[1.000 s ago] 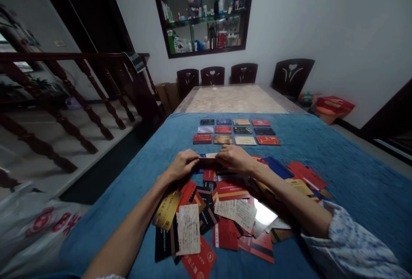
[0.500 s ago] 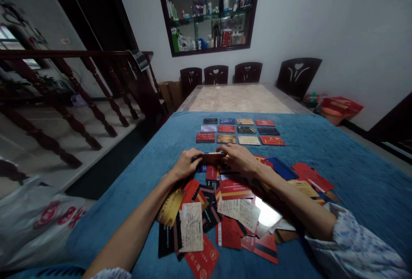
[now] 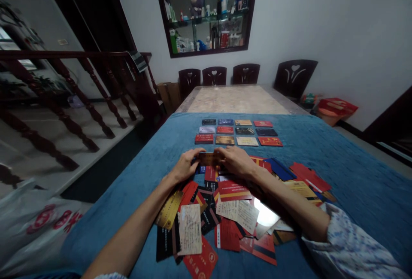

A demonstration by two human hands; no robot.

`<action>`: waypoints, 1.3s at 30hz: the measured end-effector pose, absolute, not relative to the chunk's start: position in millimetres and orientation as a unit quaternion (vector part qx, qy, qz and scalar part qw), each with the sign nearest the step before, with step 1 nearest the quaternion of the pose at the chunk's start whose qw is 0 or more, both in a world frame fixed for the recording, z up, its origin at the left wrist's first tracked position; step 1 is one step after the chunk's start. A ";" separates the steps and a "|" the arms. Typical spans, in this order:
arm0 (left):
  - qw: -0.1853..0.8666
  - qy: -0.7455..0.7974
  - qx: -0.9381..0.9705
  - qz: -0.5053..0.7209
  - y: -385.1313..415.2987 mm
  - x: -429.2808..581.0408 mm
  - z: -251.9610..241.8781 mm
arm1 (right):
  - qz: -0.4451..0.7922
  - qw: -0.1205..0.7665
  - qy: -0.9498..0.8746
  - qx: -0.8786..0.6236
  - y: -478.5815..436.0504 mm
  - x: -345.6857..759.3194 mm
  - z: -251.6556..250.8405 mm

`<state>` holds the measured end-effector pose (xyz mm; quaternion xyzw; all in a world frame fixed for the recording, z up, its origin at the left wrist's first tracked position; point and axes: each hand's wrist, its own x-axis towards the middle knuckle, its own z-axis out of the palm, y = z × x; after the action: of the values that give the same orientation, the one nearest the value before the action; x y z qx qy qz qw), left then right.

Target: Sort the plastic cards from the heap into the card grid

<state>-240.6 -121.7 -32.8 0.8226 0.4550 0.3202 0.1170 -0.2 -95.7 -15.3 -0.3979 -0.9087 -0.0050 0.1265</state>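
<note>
Between my two hands is a brownish card, its broad face tipped toward me. My left hand pinches its left end between thumb and fingers. At the right end, the fingers of my right hand are closed on the same card. Below and around my wrists lies a loose pile of cards: a white card, a gold card, a red card with a yellow stripe and several others. Beyond my hands, cards stand in neat rows, among them a brown-gold card and a red card.
A blue cloth covers the near part of the table, with a pale stone-patterned surface past it. Dark chairs stand at the far end. White plastic bags are at the left, below a wooden railing.
The card between my hands has tilted, so more of its face shows instead of its edge. The whole view has shifted slightly; the pile and rows look unchanged.
</note>
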 end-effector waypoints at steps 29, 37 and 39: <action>0.073 0.478 0.825 0.293 -118.5 -233.6 -37.3 | -0.025 0.163 -0.897 -0.410 -101.5 -7.4 -12.3; 0.033 0.481 0.842 0.241 -120.4 -227.7 -27.5 | -0.037 0.134 -0.898 -0.417 -98.2 -0.7 -4.6; 0.020 0.480 0.847 0.228 -119.8 -224.5 -23.1 | -0.042 0.125 -0.896 -0.424 -97.6 1.8 -1.2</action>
<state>-224.5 -119.8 -23.1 0.8466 0.4804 0.2283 0.0203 1.8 -97.6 -1.2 -0.4242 -0.8960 -0.0417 0.1245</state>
